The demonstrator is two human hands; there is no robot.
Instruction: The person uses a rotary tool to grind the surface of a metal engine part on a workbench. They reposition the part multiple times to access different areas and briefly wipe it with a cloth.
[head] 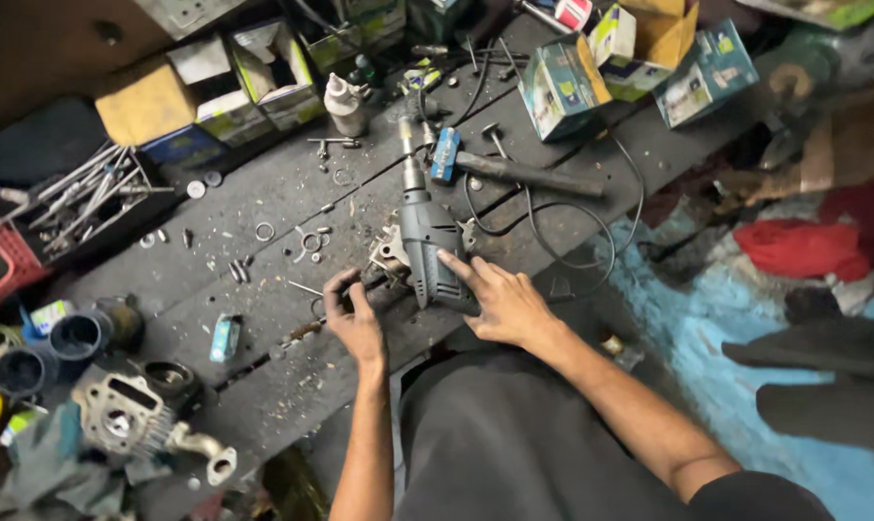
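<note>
Two bare arms reach out over a dark, dirty workbench (263, 318). One hand, the right hand (502, 301), lies flat and open on the grey drill (427, 246), with its fingers spread on the drill's body; it presses down and does not wrap around it. Nearby, the left hand (352, 314) is curled, with its fingertips pinched on something small and thin by the drill's side. What that small thing is cannot be told. A pale metal part (390, 253) sits just past the left hand, touching the drill. The drill's black cord (591, 227) loops away beyond the right hand. A hammer (519, 174) lies past the drill. Small rings (265, 231) and bolts lie scattered off to the left hand's side.
</note>
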